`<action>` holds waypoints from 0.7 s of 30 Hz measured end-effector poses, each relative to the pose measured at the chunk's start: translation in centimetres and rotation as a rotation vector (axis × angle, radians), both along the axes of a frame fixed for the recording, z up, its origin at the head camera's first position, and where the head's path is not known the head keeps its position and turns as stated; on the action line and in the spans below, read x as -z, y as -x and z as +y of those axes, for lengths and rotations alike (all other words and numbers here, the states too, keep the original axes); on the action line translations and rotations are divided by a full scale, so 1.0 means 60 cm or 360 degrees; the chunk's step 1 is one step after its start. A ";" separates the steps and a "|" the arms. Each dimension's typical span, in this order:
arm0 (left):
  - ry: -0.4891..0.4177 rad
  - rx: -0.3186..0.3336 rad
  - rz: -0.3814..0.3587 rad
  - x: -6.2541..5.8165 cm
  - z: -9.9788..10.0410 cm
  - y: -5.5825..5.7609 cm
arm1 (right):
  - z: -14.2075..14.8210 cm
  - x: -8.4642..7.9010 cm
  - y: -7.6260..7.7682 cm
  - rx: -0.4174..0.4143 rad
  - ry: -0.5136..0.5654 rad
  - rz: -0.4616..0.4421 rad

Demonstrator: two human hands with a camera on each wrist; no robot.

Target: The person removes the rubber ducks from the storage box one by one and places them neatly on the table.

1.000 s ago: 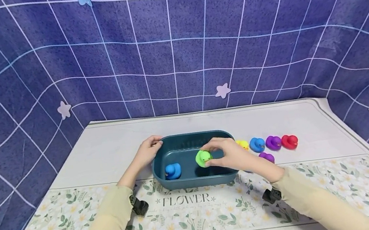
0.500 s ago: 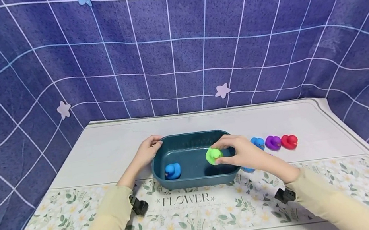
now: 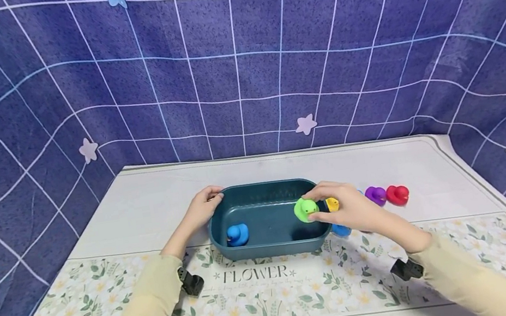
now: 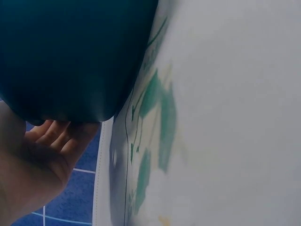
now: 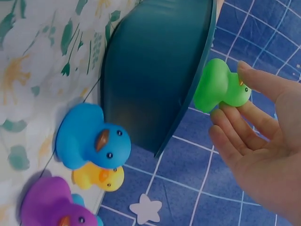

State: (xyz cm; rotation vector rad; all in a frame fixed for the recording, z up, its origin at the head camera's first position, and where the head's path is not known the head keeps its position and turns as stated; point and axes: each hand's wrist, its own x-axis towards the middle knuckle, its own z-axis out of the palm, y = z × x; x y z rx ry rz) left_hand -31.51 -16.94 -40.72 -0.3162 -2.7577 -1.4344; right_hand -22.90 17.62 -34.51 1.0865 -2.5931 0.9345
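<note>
A dark teal basin stands on the table, and a blue rubber duck sits in its left end. My left hand grips the basin's left rim at the back corner, thumb over the edge; in the left wrist view the fingers lie against its outer wall. My right hand pinches a green rubber duck between thumb and fingers, above the basin's right end. In the right wrist view the green duck shows just over the rim.
Right of the basin lie a yellow duck, a blue duck, a purple duck and a red duck, the hand hiding part of the group. A floral cloth covers the table; a blue star-patterned curtain hangs behind.
My right hand has moved to the right with the green duck, from over the basin's middle right to near its right rim. The left hand and the basin have stayed put.
</note>
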 end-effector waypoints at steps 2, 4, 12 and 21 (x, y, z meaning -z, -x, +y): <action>-0.0008 0.0002 -0.0006 0.000 0.000 0.000 | 0.006 0.002 0.000 0.0004 -0.0007 0.0030; -0.0008 0.0007 -0.0006 0.000 0.000 0.000 | 0.012 0.003 -0.001 0.0008 -0.0004 0.0043; -0.0021 0.0002 -0.0008 -0.002 0.000 0.000 | 0.028 0.004 -0.005 0.0053 -0.0042 0.0116; -0.0018 0.0000 0.0025 0.005 -0.003 0.005 | 0.044 0.006 -0.008 0.0105 -0.0026 0.0124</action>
